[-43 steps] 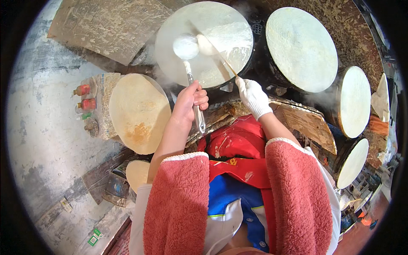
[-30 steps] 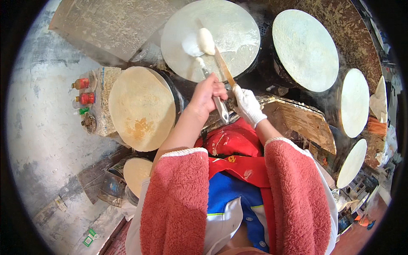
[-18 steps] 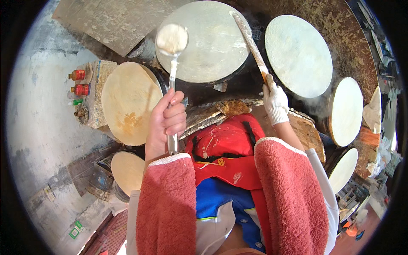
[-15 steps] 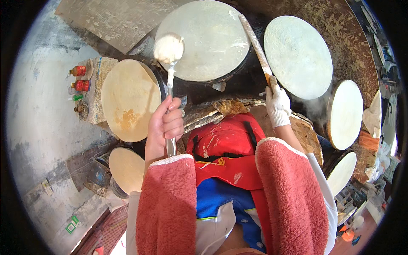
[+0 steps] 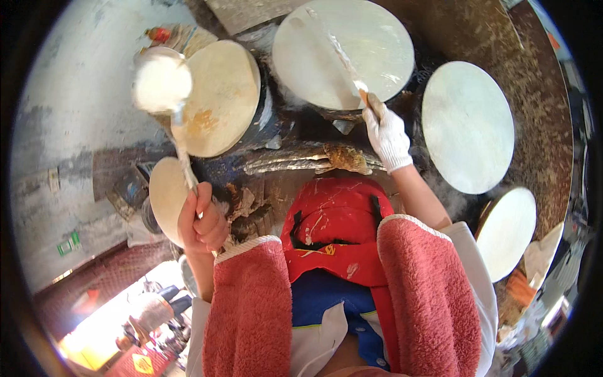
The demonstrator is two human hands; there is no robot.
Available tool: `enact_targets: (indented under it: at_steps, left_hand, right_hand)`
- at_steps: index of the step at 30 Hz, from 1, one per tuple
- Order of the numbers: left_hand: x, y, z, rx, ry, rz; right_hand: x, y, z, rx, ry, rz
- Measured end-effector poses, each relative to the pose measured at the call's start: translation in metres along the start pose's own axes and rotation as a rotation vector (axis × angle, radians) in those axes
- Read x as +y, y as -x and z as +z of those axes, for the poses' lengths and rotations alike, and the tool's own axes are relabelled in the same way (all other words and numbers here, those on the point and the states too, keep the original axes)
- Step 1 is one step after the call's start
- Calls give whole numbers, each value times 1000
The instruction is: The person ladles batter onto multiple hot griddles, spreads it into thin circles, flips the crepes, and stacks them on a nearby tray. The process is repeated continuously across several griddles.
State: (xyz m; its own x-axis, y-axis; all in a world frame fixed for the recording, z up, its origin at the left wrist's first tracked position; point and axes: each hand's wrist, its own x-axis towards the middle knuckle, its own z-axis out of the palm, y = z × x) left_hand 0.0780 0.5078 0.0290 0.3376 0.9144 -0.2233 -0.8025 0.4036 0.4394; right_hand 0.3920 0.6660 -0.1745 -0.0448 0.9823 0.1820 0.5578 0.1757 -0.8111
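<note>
My bare left hand grips the long handle of a metal ladle, whose bowl, full of white batter, is over the upper-left edge of a griddle with a cream, browned round sheet on it. The ladle is slightly blurred. My white-gloved right hand is closed on a batter-coated wooden scraper that reaches up across the top round griddle. Below the ladle's handle, a smaller pale round lies beside my left hand.
More pale round griddles curve down the right, one lower. Behind them runs a brown stained surface. A red bottle stands at upper left. A ledge edges the griddles nearest me; a bright doorway is at lower left.
My left hand has carried the ladle left and lower, away from the top griddle. My right hand moved slightly left with the scraper. The whole view has turned toward the left.
</note>
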Motion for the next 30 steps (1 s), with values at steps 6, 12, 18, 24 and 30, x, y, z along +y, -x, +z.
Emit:
enact_targets:
  at_steps: [6, 12, 18, 24, 30]
  left_hand:
    - [-23, 50, 14, 250, 216, -147]
    - [-45, 50, -40, 348, 525, -275]
    - [-21, 75, -70, 371, 402, -246]
    - [13, 102, -94, 324, 272, -253]
    - [38, 117, -117, 360, 234, -266]
  right_hand:
    - [4, -37, -14, -344, 548, -80]
    - [-6, -48, -4, -226, 583, -79]
    - [-17, -72, 49, -274, 583, -31]
    - [-39, -100, 79, -362, 828, 95]
    - [-46, -79, 84, -451, 916, 9]
